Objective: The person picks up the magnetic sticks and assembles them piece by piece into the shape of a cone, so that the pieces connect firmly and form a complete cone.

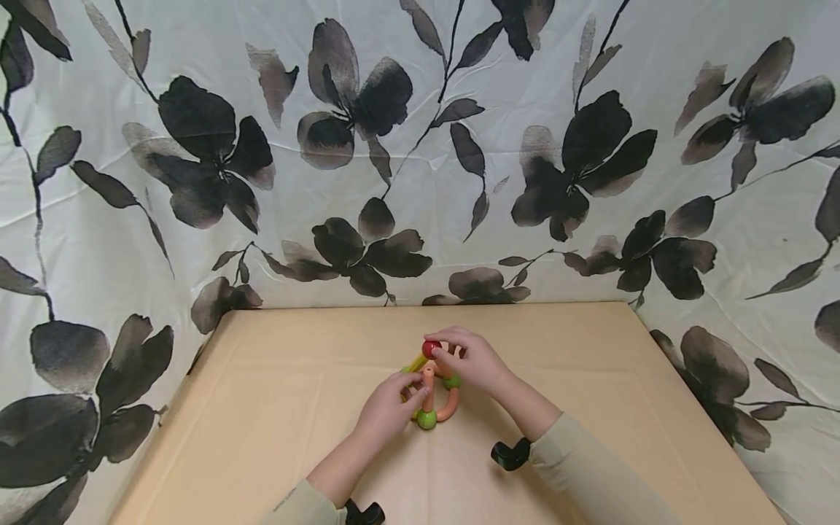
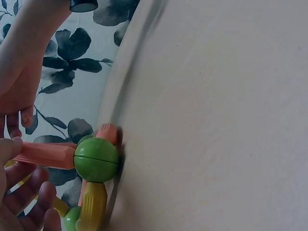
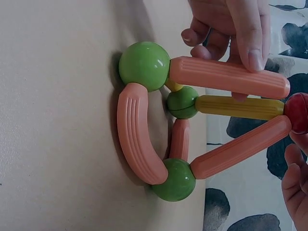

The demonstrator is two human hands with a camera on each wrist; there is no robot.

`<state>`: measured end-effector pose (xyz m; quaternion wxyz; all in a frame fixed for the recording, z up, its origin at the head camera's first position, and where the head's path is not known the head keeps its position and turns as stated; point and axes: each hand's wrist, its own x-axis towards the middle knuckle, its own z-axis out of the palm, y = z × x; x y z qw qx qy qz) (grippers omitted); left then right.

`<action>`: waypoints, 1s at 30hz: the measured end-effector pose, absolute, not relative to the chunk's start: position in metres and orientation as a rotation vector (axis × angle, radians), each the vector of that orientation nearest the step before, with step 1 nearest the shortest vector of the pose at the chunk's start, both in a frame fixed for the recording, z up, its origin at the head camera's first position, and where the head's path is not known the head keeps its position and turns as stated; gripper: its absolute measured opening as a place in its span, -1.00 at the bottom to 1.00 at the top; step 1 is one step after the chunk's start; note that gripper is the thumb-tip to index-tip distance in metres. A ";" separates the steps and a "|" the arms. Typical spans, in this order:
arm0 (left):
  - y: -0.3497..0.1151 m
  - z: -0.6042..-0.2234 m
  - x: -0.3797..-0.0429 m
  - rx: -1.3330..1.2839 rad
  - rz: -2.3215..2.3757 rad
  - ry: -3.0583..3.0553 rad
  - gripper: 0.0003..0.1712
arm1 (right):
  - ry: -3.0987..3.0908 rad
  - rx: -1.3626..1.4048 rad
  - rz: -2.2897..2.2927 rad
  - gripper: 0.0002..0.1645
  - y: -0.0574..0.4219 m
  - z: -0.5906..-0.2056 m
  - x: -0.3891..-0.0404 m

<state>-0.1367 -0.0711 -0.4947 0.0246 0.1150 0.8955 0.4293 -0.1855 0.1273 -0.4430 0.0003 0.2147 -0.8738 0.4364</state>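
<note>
A magnetic stick-and-ball construction stands on the table, with green balls [image 3: 144, 66] at its base joined by curved sticks, one of them an orange curved stick [image 3: 139, 134]. My left hand [image 1: 389, 408] pinches an orange straight stick [image 3: 228, 77] that rises from the nearest green ball [image 1: 426, 419]. With thumb and fingertips my right hand [image 1: 479, 363] holds a red ball [image 1: 431, 349] at the top. A yellow stick [image 3: 240, 107] and another orange stick [image 3: 243, 147] slope up to that ball. The pinched stick's upper end appears just apart from it.
The tan table [image 1: 282, 408] spreads around the construction. Behind it hangs a white cloth [image 1: 459, 219] with dark flowers. A black wrist camera [image 1: 510, 455] sits by the right sleeve, another black one [image 1: 364, 512] by the left.
</note>
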 end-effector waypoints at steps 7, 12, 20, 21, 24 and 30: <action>-0.070 -0.495 -0.139 0.363 1.335 2.766 -0.63 | -2.730 0.715 1.394 -0.67 0.127 -0.443 -0.183; -0.070 -0.494 -0.138 0.363 1.328 2.779 -0.64 | -2.708 0.765 1.400 -0.66 0.128 -0.444 -0.179; -0.070 -0.494 -0.136 0.380 1.349 2.791 -0.69 | -2.672 0.818 1.378 -0.67 0.128 -0.449 -0.173; -0.070 -0.494 -0.136 0.378 1.349 2.792 -0.70 | -2.670 0.822 1.377 -0.67 0.128 -0.449 -0.173; -0.070 -0.494 -0.135 0.374 1.348 2.795 -0.71 | -2.669 0.825 1.379 -0.66 0.128 -0.449 -0.170; -0.071 -0.494 -0.134 0.384 1.341 2.801 -0.69 | -2.654 0.812 1.395 -0.66 0.128 -0.451 -0.169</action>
